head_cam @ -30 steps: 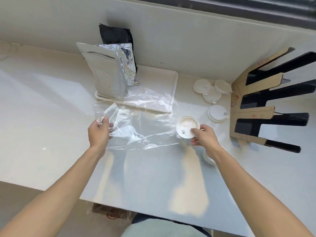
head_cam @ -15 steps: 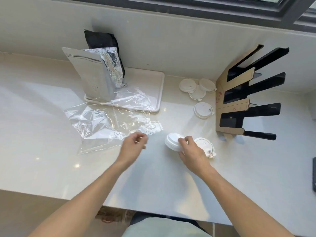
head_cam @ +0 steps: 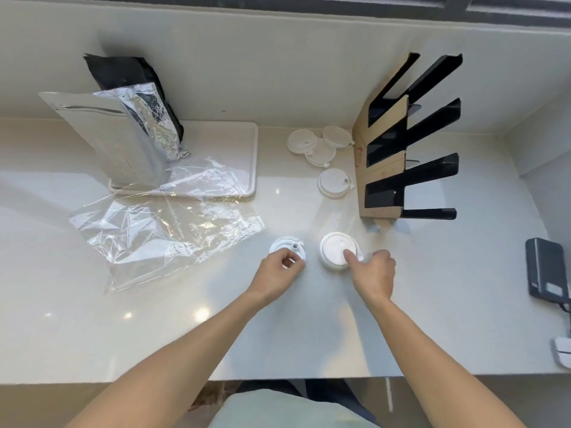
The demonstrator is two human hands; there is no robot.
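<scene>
Wrap [head_cam: 160,233] lies beside left lid [head_cam: 285,244]; rack [head_cam: 384,173] behind right lid [head_cam: 333,250].

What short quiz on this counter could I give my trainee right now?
1. True or false: the left hand touches the left lid, the right hand the right lid.
2. How many untouched lids lie by the rack?
3. The bag lies: A left of the hands, B right of the rack, C on the lids.
Key: 1 true; 2 four; 3 A.
</scene>
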